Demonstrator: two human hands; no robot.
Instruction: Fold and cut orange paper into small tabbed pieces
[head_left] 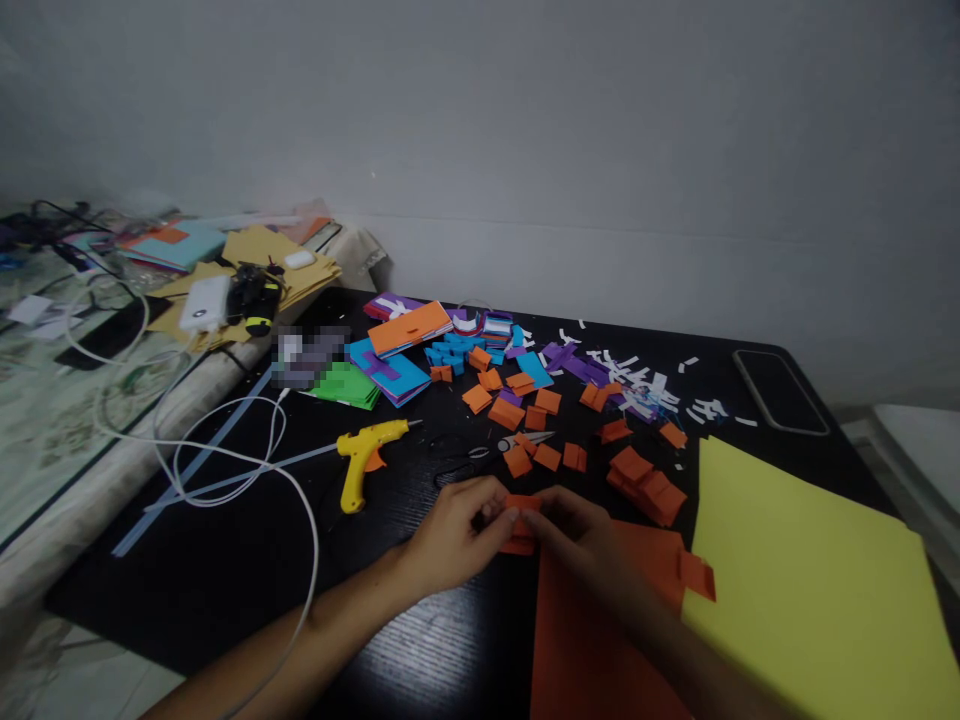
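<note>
Between my two hands is a small folded piece of orange paper [519, 546], pinched near the table's front middle. My left hand [461, 530] has thumb and fingers closed on its left side. From the right, my right hand [574, 530] grips the same piece, thumb tip close to the left thumb. Just beyond the hands lie several small folded orange pieces and a pair of scissors [525, 440], partly covered by them. A large orange sheet [577, 640] lies under my right forearm. A stack of folded orange pieces [646, 486] sits right of my right hand.
A yellow glue gun [367, 455] lies left of my hands, near clear glue sticks and a white cable [311, 530]. Yellow sheets [810, 570] cover the right side, with a phone [780, 390] behind. Purple, blue and white paper scraps [637, 385] and folded cards [410, 330] lie farther back.
</note>
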